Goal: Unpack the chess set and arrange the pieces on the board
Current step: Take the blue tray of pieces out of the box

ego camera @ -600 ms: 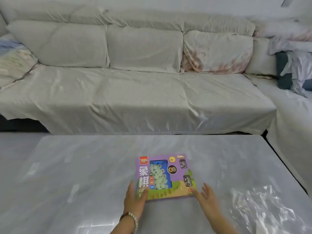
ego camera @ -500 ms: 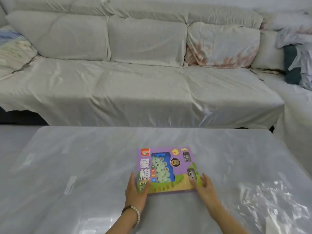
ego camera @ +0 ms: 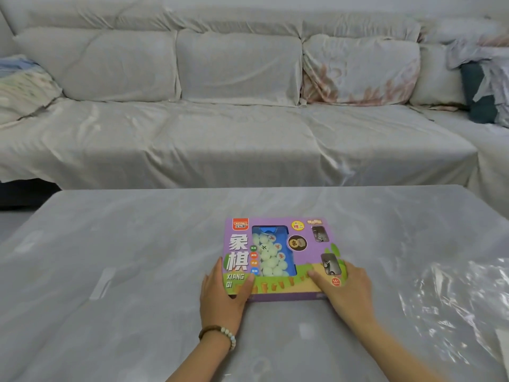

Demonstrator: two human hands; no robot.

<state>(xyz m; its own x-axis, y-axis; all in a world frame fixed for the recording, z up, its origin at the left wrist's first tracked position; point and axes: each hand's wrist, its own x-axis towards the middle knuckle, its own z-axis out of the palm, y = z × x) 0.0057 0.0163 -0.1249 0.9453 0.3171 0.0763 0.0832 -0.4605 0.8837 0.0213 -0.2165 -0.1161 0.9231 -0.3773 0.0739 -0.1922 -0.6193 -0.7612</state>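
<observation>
Covered in clear film, the grey table (ego camera: 137,244) carries the chess box (ego camera: 275,260) flat near its near edge, lid up and not yet opened; pale round pieces (ego camera: 271,257) show loose behind its 1 window.

At the box's 7 o'clock corner the left hand (ego camera: 223,296) grips it, thumb on the lid and fingers along the side wall; at 5 o'clock the right hand (ego camera: 348,290) clasps the other corner, thumb stretched across the lid and fingers wrapped over the right edge; whether any fingers hook under the box is hidden. A beaded bracelet (ego camera: 228,333) sits on the left wrist. Crumpled plastic wrap (ego camera: 454,299) lies at 4 o'clock, well apart; a sheet-draped sofa (ego camera: 220,133) fills 12 o'clock.

Risk, as I judge it: the pieces are loose, so tipping the box while opening it could spill them across the slick film and off the table; a 2-corner hold may also let the far end sag.

Against 0.5 s ago, both hands have come further onto the corners, the right thumb reaching deeper over the lid; the box lies flat as before.
</observation>
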